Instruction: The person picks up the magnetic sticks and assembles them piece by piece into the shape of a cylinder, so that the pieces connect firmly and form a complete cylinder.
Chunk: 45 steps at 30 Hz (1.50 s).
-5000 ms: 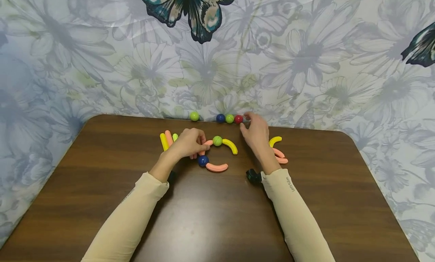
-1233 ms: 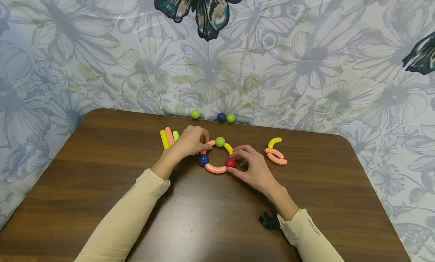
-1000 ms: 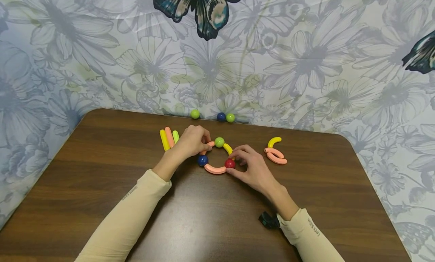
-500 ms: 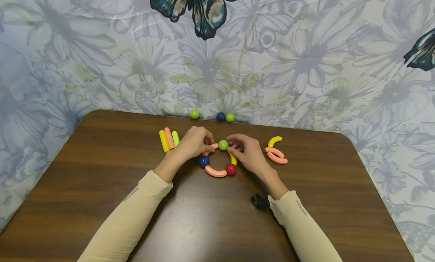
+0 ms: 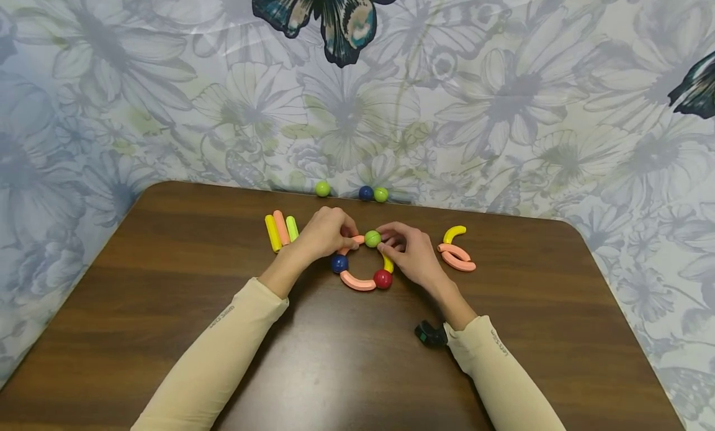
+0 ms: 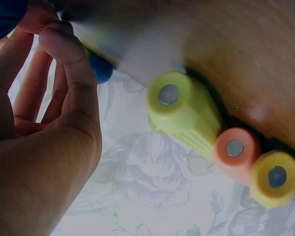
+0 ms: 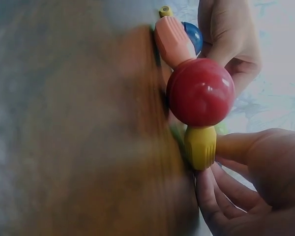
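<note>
A ring of curved magnetic rods and balls lies on the table. My left hand [image 5: 324, 232] pinches the pink curved rod [image 5: 359, 239] at the ring's far left, covering part of it. My right hand [image 5: 413, 248] holds the yellow curved rod [image 5: 388, 264] between thumb and fingers, its fingertips right by the green ball [image 5: 372, 238]. At the near right, the red ball [image 7: 201, 92] joins the yellow rod to another pink curved rod [image 5: 357, 283]. That pink rod runs to the blue ball [image 5: 339, 263] at the left.
Yellow, pink and light green straight rods [image 6: 187, 113] lie left of my left hand. A loose yellow curved rod [image 5: 455, 233] and two pink curved rods [image 5: 458, 266] lie to the right. Along the back edge by the patterned cloth sit two green balls [image 5: 322, 189] and a blue ball [image 5: 365, 193].
My right hand brought the red ball from the back edge into the ring, between the yellow and pink rods. It then moved up to the yellow rod's far end. My left hand stayed on its rod.
</note>
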Motion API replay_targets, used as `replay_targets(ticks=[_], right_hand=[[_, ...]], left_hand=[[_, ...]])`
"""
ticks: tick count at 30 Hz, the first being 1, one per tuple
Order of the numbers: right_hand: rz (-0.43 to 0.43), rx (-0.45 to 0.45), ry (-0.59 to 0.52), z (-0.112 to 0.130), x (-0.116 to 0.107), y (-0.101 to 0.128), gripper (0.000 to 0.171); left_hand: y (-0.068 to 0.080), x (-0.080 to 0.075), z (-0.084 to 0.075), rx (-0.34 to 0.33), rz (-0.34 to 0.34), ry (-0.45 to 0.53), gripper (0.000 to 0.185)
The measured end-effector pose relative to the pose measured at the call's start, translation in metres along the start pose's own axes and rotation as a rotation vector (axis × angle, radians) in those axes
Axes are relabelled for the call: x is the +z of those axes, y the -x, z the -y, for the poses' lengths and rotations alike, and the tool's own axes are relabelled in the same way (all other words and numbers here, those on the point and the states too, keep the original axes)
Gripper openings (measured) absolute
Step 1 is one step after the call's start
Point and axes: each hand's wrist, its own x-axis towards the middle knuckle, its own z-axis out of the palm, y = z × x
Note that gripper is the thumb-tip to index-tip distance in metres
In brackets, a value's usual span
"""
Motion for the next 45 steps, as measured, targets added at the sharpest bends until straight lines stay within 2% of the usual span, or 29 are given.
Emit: replay_targets(ticks=[11,15,18,23,26,30,33,36,38,40,45], right_hand=[[0.002,-0.088,0.034,-0.003,0.000,0.005,0.040],[0.003,-0.084,0.037,-0.004,0.001,0.005,0.036],[-0.020,-0.066,0.040,-0.006,0.000,0.006,0.034],[-0.078,-0.040,0.044,-0.009,-0.001,0.007,0.031],[-0.101,-0.026,0.043,-0.010,-0.002,0.007,0.030],[-0.114,-0.025,0.043,-0.010,-0.002,0.007,0.030],[-0.125,-0.027,0.047,-0.008,-0.002,0.007,0.031],[-0.136,-0.020,0.049,-0.007,-0.002,0.008,0.031],[-0.140,-0.009,0.052,-0.006,-0.001,0.008,0.032],[-0.141,-0.004,0.055,-0.007,-0.001,0.008,0.032],[-0.139,-0.013,0.069,-0.009,0.000,0.008,0.031]], left_hand=[[0.001,0.002,0.000,-0.004,-0.005,0.000,0.012],[0.001,0.002,0.001,0.016,-0.010,-0.012,0.018],[0.001,-0.002,0.004,0.029,-0.050,-0.007,0.021],[0.005,-0.018,0.013,0.002,-0.157,0.010,0.017],[0.011,-0.032,0.021,-0.034,-0.197,-0.004,0.016],[0.026,-0.059,0.035,-0.143,-0.229,-0.054,0.022],[0.040,-0.081,0.048,-0.259,-0.176,-0.098,0.027],[0.053,-0.099,0.059,-0.362,-0.026,-0.065,0.031],[0.059,-0.106,0.067,-0.404,0.070,-0.019,0.034],[0.063,-0.111,0.072,-0.434,0.133,0.038,0.036],[0.065,-0.114,0.081,-0.470,0.158,0.129,0.037]])
